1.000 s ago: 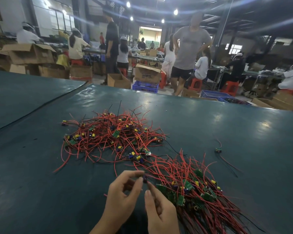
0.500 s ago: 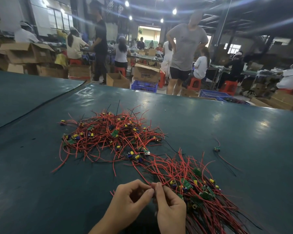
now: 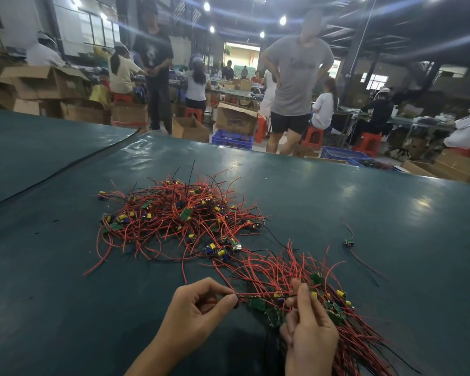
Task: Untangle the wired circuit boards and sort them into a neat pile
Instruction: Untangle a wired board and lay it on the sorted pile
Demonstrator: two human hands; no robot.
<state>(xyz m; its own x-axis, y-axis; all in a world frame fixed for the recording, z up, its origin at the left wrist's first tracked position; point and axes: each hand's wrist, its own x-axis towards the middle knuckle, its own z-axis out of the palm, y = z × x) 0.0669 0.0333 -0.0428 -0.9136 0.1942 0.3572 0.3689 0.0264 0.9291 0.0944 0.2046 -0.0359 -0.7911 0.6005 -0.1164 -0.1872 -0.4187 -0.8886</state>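
Note:
A tangled heap of small green circuit boards with red and black wires (image 3: 179,215) lies mid-table. Nearer me, to the right, a neater pile of wired boards (image 3: 334,316) fans out with its wires roughly aligned. My left hand (image 3: 198,310) pinches the end of a thin black wire between thumb and forefinger. That wire stretches right to a board with a yellow part, where my right hand (image 3: 307,329) pinches it over the near pile. One lone wired board (image 3: 349,242) lies apart to the right.
The table has a dark teal cover (image 3: 391,213) with a seam running off to the left. Beyond its far edge stand people (image 3: 296,77), cardboard boxes (image 3: 236,118) and blue crates (image 3: 232,138).
My hands, close together before, have drawn apart; the right one moved right over the near pile, stretching the wire between them.

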